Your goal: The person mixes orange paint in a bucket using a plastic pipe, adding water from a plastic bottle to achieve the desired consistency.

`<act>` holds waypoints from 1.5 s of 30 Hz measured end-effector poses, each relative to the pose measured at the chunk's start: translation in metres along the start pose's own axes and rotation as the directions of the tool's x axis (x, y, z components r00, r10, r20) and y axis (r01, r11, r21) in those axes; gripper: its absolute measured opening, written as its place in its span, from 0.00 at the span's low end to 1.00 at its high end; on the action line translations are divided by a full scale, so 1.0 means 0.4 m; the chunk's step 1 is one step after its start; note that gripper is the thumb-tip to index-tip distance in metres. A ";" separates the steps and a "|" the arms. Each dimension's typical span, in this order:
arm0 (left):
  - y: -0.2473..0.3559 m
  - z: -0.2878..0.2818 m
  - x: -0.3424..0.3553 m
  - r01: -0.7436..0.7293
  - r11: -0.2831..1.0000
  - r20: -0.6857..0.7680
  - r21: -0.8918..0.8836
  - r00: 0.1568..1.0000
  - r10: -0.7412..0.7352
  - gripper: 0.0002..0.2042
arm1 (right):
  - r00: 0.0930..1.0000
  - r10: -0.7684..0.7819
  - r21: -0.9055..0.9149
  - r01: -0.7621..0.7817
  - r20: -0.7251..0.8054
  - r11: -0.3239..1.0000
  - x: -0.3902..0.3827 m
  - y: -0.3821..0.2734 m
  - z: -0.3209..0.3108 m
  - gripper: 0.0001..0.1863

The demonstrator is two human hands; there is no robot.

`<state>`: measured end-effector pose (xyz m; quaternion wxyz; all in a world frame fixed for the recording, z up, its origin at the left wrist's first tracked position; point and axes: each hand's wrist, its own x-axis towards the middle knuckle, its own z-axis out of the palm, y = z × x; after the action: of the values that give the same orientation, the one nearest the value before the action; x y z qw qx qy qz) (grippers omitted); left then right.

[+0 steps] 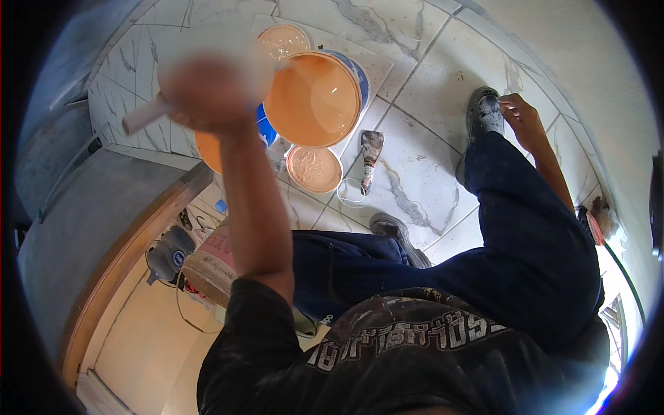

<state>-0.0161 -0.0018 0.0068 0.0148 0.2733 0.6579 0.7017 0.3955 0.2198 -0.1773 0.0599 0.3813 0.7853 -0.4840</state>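
Left hand (213, 90) aloft with a pale handle (146, 115), right hand (527, 123) down at the boot (487, 114)

From my end of the feed, I see the left hand above the floor, just left of the large bucket (315, 100). Its fingers look wrapped around the pale handle, whose end sticks out to the lower left; the rest of that tool is smeared out (blur covers most of the fist, so I cannot tell how each finger sits).

The right hand is beside the toe of the boot, which has white smears. Its fingers are loosely bent with a little gap between them, and I see nothing in its grasp. I cannot tell whether the fingertips touch the leather.

The bucket, blue and white outside, shows a smooth peach-orange inside. One peach-coated round lid (285, 40) lies at its far side, and a second coated disc (315, 169) lies at its near side. To the right of that disc, a stained scraper (371, 155) rests on the marbled tiles (429, 104), blade away from me. At the lower left I make out a grey-blue jug (173, 250) near a tipped pail (207, 268), which the forearm partly hides.
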 end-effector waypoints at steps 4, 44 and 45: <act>0.011 -0.237 -0.058 0.131 0.991 0.108 0.014 0.985 -0.132 0.24 | 1.000 0.004 -0.007 -0.003 0.011 1.000 0.001 -0.001 -0.010 0.15; 0.029 0.027 -0.103 0.092 0.984 0.153 -0.151 0.986 -0.069 0.24 | 0.999 0.025 -0.032 -0.026 -0.027 0.999 -0.008 0.056 -0.021 0.16; 0.020 0.024 -0.083 0.089 0.984 0.150 -0.152 0.987 -0.066 0.24 | 0.999 0.021 -0.034 -0.022 -0.027 0.999 -0.006 0.048 -0.016 0.16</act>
<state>0.0185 -0.0067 0.0020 0.1112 0.2954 0.6075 0.7289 0.4115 0.2282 -0.1866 0.0611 0.3952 0.7900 -0.4647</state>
